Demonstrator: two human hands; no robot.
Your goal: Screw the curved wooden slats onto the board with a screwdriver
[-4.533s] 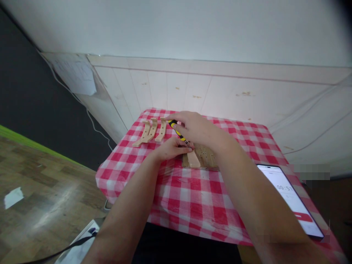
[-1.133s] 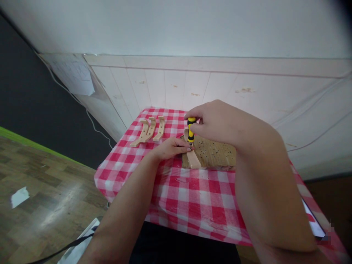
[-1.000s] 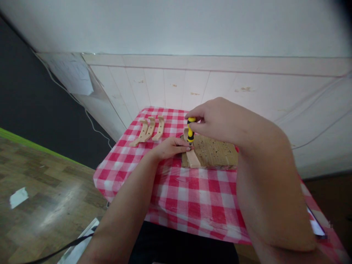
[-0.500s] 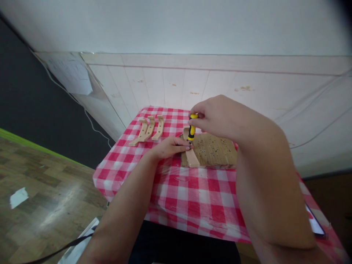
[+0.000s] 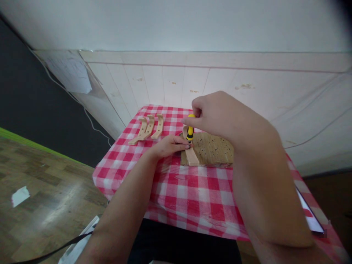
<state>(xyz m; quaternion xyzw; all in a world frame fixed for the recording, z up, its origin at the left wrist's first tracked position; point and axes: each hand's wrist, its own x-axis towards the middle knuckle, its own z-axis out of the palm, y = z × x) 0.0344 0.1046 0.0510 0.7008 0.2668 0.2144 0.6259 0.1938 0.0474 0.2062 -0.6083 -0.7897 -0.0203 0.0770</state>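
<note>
A yellow and black screwdriver [image 5: 190, 132] stands nearly upright, its tip on a pale curved wooden piece [image 5: 192, 157]. That piece lies on the left end of a worn board [image 5: 214, 150] dotted with small dark holes. My right hand [image 5: 209, 112] is at the top of the screwdriver handle, one digit laid across it and the others curled. Close beside the tip, my left hand [image 5: 172, 145] presses its fingers together on the wooden piece. Any screw under the tip is too small to make out. Several similar curved wooden pieces [image 5: 149, 128] with drilled holes lie to the left.
A red and white checked cloth [image 5: 192, 190] covers the table, which stands against a white panelled wall [image 5: 173, 84]. A phone-like device [image 5: 310, 214] rests at the right edge. Cables run along the walls. A scrap of paper [image 5: 20, 197] is on the floor.
My right hand has shifted its fingers on the screwdriver handle, with one digit now stretched across the top. The screwdriver stands a little more upright. My left hand stays in place.
</note>
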